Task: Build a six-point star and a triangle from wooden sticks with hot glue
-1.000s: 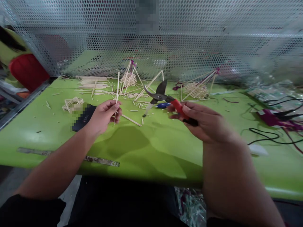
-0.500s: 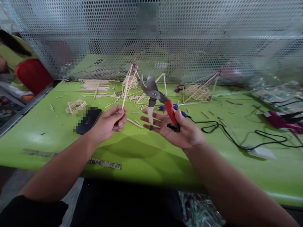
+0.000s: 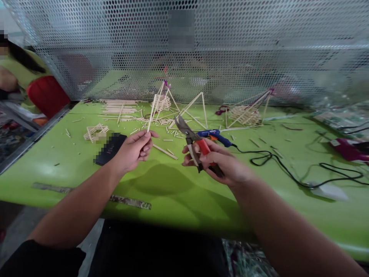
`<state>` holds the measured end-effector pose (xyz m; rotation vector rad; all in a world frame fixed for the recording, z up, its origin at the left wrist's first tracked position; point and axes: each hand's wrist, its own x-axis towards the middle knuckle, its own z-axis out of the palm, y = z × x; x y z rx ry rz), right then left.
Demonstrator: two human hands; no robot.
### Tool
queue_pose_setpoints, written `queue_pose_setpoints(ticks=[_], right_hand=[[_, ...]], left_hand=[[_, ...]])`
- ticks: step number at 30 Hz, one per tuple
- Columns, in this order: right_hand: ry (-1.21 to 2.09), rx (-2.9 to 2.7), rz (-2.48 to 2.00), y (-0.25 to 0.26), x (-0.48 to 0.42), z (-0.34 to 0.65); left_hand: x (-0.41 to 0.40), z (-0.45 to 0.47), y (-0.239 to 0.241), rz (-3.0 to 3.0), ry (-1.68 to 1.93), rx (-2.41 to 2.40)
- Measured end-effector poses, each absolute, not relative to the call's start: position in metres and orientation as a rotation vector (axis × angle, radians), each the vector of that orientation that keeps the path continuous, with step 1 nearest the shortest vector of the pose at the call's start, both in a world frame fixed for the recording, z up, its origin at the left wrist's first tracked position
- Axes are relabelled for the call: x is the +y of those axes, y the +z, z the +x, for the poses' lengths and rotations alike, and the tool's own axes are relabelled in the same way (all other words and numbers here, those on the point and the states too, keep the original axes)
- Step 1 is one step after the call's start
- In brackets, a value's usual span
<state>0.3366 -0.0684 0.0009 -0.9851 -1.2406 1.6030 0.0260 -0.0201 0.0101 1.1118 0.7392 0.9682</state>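
Between the thumb and fingers of my left hand (image 3: pixel 137 150) stand thin wooden sticks (image 3: pixel 152 113), held upright and tilted slightly right; how many I cannot tell. My right hand (image 3: pixel 220 161) is wrapped round pruning shears (image 3: pixel 198 148) with one red and one pale handle. Their blades point up and left, nearly closed, apart from the sticks. Just behind my right hand lies a blue glue gun (image 3: pixel 213 134). A loose stick (image 3: pixel 165 151) rests on the green table (image 3: pixel 161 192) between my hands.
At the back are a stick pile (image 3: pixel 119 107), stick frames with purple ties (image 3: pixel 245 115) and scattered offcuts. A black phone-like object (image 3: pixel 111 149), small stick frame (image 3: pixel 96 132), steel ruler (image 3: pixel 131 201) and black cable (image 3: pixel 288 175) lie around. A perforated metal screen (image 3: pixel 230 50) stands behind.
My right hand has gone from open fingers under the spread shears to a closed grip, bringing the handles and blades together and lower. My left hand still holds the sticks.
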Motion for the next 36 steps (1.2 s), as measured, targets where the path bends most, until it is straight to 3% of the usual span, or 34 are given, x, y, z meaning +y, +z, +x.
queue_pose_setpoints(ticks=[13,36], right_hand=[[1.081,-1.932,-1.136,0.001,-0.065,0.339],[0.935,-2.011,-1.096,-0.016,-0.06,0.334]], left_hand=[[-0.02,0.022,0.003,1.214,0.806,0.846],[-0.02,0.02,0.004,1.294,0.651,1.002]])
